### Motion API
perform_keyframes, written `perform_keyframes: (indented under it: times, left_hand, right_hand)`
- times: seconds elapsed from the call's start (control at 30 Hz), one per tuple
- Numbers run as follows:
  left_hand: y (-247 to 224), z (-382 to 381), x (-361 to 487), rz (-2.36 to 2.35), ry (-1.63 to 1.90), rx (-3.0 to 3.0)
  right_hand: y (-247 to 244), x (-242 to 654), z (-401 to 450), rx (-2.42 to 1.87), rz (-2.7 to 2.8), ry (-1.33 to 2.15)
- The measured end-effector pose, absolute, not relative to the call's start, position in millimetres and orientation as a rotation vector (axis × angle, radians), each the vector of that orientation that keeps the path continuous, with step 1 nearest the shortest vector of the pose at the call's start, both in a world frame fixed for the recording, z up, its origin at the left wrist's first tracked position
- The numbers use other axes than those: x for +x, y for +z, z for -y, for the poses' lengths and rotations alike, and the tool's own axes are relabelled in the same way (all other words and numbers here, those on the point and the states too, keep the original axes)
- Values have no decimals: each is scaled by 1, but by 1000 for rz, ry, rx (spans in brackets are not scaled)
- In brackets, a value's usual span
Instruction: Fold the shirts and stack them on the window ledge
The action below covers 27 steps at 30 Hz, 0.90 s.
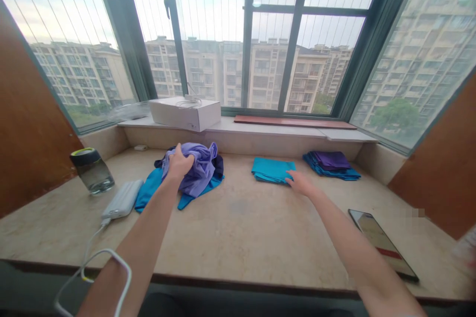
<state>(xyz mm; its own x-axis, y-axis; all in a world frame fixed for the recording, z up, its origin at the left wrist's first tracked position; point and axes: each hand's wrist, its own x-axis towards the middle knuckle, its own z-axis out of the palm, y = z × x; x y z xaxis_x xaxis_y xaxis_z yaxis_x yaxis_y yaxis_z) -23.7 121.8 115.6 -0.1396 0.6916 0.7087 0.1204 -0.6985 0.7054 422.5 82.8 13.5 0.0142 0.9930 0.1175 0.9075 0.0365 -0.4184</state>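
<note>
My left hand (pixel 180 162) grips a crumpled lavender cloth (pixel 199 176) on top of a loose heap. Under it show turquoise cloth (pixel 150 189) and dark navy cloth (pixel 218 166). To the right lies a flat, folded turquoise cloth (pixel 270 169). Its right edge is touched by my right hand (pixel 299 182), whose fingers are apart. Farther right sits a folded stack (pixel 330 165) of purple and blue cloth, beyond my right hand.
On the left stand a water bottle (pixel 92 171) and a white power bank (pixel 122 200) with a cable (pixel 128 277). A phone (pixel 383 242) lies at right. A white box (pixel 185 113) and a reddish board (pixel 293 123) rest on the window ledge.
</note>
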Motion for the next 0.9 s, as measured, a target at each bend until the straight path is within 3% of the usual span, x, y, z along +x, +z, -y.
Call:
perform_keyframes:
  times: [0.1, 0.23, 0.5, 0.63, 0.73, 0.9]
  left_hand:
    - [84, -116, -2, -1262, 1820, 1674]
    - [49, -111, 47, -1748, 1349, 1906]
    - [-7, -94, 118, -1300, 1103, 2359]
    - [-10, -79, 131, -1050, 945, 2464]
    - [-8, -70, 132, -1044, 954, 2485]
    - [0, -62, 125, -1199, 990, 2358]
  right_hand:
    - [-4, 420, -88, -1966, 1830, 307]
    - [-14, 416, -88, -1924, 1653, 300]
    - [-15, 394, -66, -1513, 1353, 459]
    - [3, 370, -47, -1049, 1194, 955]
    - [16, 357, -31, -787, 1032, 1248]
    - [22, 354, -26, -706, 867, 1203]
